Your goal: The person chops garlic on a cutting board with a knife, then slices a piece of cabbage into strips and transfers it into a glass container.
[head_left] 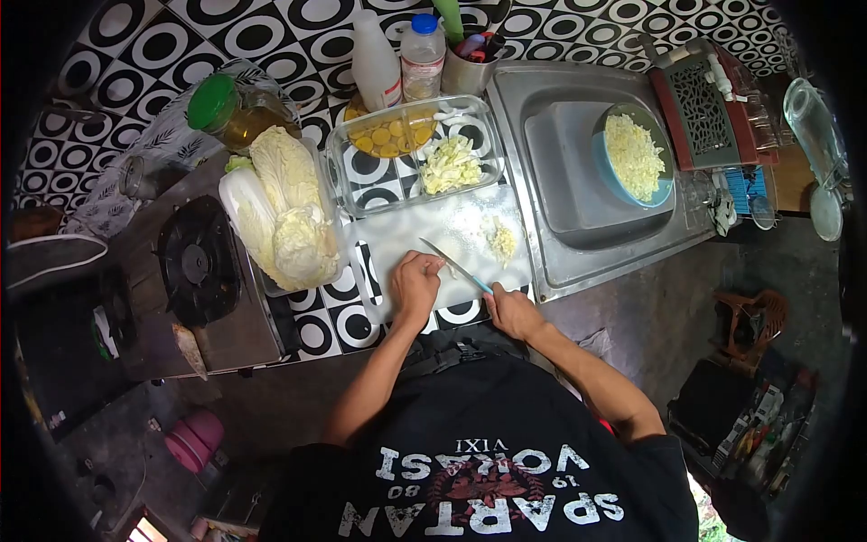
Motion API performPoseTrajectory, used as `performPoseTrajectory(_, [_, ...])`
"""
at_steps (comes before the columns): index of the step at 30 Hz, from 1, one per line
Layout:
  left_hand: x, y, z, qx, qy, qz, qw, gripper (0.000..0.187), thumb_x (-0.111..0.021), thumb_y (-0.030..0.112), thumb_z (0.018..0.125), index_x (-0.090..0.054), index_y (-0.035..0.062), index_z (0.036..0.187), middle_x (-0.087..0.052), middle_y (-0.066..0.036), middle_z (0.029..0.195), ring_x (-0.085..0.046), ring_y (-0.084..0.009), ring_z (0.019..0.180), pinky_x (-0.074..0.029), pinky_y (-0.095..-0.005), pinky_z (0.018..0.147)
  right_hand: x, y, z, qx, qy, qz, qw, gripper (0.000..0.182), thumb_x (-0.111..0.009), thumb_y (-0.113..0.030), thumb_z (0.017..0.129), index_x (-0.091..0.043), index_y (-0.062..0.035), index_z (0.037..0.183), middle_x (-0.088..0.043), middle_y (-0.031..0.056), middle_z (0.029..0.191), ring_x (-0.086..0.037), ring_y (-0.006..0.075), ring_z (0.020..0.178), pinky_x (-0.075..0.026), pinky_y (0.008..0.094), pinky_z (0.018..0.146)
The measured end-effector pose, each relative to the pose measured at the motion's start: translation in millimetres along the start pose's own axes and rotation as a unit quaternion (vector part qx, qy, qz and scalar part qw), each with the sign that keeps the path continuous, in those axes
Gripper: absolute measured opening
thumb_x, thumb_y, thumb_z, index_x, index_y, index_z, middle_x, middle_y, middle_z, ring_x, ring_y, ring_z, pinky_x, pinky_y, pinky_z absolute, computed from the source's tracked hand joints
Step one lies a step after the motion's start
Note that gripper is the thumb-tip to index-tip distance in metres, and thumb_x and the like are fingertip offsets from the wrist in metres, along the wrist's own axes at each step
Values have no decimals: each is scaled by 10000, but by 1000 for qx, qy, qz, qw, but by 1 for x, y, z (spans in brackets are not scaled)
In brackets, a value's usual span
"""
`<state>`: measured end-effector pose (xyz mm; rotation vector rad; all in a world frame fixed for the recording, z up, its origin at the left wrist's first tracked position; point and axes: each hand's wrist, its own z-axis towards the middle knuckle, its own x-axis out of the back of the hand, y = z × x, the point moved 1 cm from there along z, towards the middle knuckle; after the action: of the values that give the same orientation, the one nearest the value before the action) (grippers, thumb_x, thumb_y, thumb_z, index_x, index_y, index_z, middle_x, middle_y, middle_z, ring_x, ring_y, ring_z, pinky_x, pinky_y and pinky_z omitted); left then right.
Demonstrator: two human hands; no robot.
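My right hand [515, 313] grips a knife [461, 267] by its light blue handle, its blade slanting to the upper left over a whitish cutting board [397, 237]. Close to the blade, my left hand [417, 282] is closed with fingertips pressed down on the board. What it pinches is too small to make out; a pale sliver shows beside the fingers. A small heap of finely chopped pale yellow bits [502, 244] lies on the board's right side. Behind the board stands a divided glass dish [345, 200] with sliced orange-yellow rounds [384, 140] and chopped pale green-white pieces [452, 166].
Napa cabbages [287, 217] fill a container on the left, beside a gas burner [197, 260]. A green-lidded jar [237, 122] and bottles [423, 59] stand behind. On the right, a blue bowl [666, 193] of chopped pale pieces rests at the metal sink [578, 275].
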<state>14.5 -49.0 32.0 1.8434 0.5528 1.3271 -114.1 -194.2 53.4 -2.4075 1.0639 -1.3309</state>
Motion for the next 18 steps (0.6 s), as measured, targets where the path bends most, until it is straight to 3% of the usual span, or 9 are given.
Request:
performPoseTrajectory(5, [0,3,-1,8,3,6,1000,42,-697,105,724,-685,66,733,-624,-80,751,-590,-283,674,-438,-365,625,-9,-15,16,6,40,14,999,333,-374,-302,950,-463,16,903,-579,291,659,-580,482,672,-466,537,630])
performPoseTrajectory(7, [1,4,-2,9,4,11,1000,42,-694,106,729,-684,66,737,-622,-79,754,-592,-282,684,-440,-367,629,-12,-20,22,32,72,-11,997,309,-400,-292,944,-452,8,892,-561,286,609,-566,478,595,-453,538,554])
performPoseTrajectory(12, [-1,-5,-4,-11,-10,26,1000,57,-661,136,771,-666,80,781,-602,-69,819,-603,-286,744,-455,-382,646,-15,-23,19,23,87,-17,996,315,-393,-297,945,-453,7,888,-569,276,613,-571,474,598,-455,541,562])
performPoseTrajectory(16, [0,-10,-4,-68,-16,31,997,77,-635,160,799,-653,85,796,-576,-73,822,-591,-303,737,-460,-406,640,-13,-21,16,32,82,-20,996,321,-381,-295,949,-448,12,884,-574,267,615,-575,469,606,-456,541,571])
performPoseTrajectory(18, [4,-11,-4,-123,-51,100,986,106,-599,185,827,-625,82,828,-554,-82,828,-590,-314,725,-470,-426,628,-13,-18,11,39,95,-19,995,326,-379,-299,951,-449,13,880,-572,264,611,-574,467,604,-455,539,568])
